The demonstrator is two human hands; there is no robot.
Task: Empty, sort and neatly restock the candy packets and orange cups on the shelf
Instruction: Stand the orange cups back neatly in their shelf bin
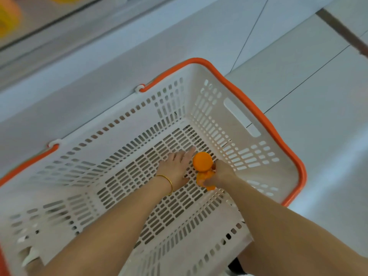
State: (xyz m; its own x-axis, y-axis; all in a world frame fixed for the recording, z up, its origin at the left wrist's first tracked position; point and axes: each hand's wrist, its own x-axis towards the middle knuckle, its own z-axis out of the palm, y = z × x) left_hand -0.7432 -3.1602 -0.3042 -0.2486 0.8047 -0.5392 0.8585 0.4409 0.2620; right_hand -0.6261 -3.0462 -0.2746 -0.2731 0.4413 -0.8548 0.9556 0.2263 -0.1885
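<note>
Both my arms reach down into a white perforated shopping basket [241, 116] with orange handles. My right hand [220, 174] is closed around an orange cup [203, 163] near the basket's floor; more orange shows under the fingers, possibly a second cup. My left hand [175, 168], with a gold bangle on the wrist, lies flat with fingers spread on the basket floor just left of the cup, touching nothing else. No candy packets are visible in the basket.
The basket stands on a pale tiled floor [298, 66]. The shelf's lower edge [49, 36] runs across the upper left, with blurred yellow and orange items [8, 18] on it. A foot shows under the basket at bottom left.
</note>
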